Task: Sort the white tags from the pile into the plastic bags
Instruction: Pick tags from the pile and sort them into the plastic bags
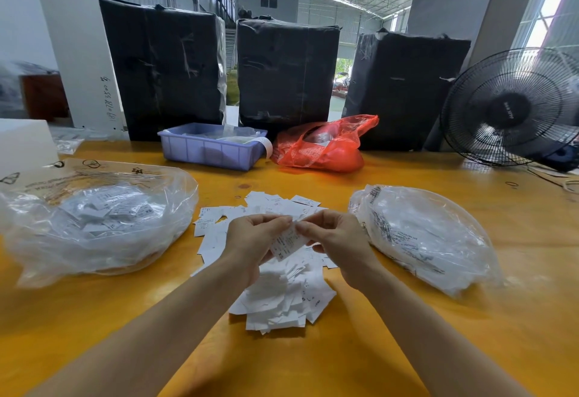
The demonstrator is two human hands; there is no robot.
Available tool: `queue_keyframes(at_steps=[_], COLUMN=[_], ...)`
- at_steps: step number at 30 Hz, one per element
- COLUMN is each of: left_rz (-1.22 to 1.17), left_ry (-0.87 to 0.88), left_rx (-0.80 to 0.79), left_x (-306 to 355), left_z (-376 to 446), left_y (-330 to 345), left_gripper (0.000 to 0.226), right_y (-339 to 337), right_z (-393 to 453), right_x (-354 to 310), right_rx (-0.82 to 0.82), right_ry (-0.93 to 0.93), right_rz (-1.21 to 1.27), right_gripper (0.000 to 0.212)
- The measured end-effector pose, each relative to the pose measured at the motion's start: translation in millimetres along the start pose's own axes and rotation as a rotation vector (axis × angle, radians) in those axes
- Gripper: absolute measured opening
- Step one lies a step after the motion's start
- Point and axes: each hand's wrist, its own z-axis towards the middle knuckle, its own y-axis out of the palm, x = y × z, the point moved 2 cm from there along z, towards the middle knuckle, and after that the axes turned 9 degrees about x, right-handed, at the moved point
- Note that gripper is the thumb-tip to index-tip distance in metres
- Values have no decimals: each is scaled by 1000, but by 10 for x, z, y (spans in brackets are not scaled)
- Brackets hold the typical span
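Note:
A pile of white tags (282, 296) lies in the middle of the yellow table (360, 349). Just above the pile, my left hand (253, 240) and my right hand (335, 240) meet, and both pinch one white tag (286, 243) marked XS between their fingertips. A clear plastic bag (94, 224) with several tags inside lies open to the left. Another clear plastic bag (429, 237) holding tags lies to the right.
A lilac plastic tray (213, 150) and a red plastic bag (326, 146) sit at the back of the table. Three black-wrapped bales (285, 74) stand behind them. A black fan (513, 108) stands at the far right.

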Motion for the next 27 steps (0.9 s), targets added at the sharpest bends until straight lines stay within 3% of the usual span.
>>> queue_keyframes(at_steps=[4,9,12,15,19,22,27], left_rz=[-31,-192,-225,-104,186,255,322], left_ry=[25,-58,-100,-116,-125,-111,-14], left_rx=[23,45,-1,-51,-179,-223,-208], left_x=[23,73,94,112,137,142,226], left_z=[-43,-59,-46,-17,25,51,74], left_y=[6,-8,-10,-34,-87,-121,-163], left_gripper=[6,7,16,13,33,16,7], right_y=[61,125,89,-1,-76,-108,-86], right_z=[-50,-99,-81,-32,1,20,15], right_x=[10,-25,-44,-45,-30,-22,-46], right_rx=[-95,-165,-95,-23,0,33,65], right_ry=[6,-150,-127,-22,56,90,21], right_rz=[-59,-191,-68,19,17,19,37], right_gripper=[16,33,19,12,9,6,3])
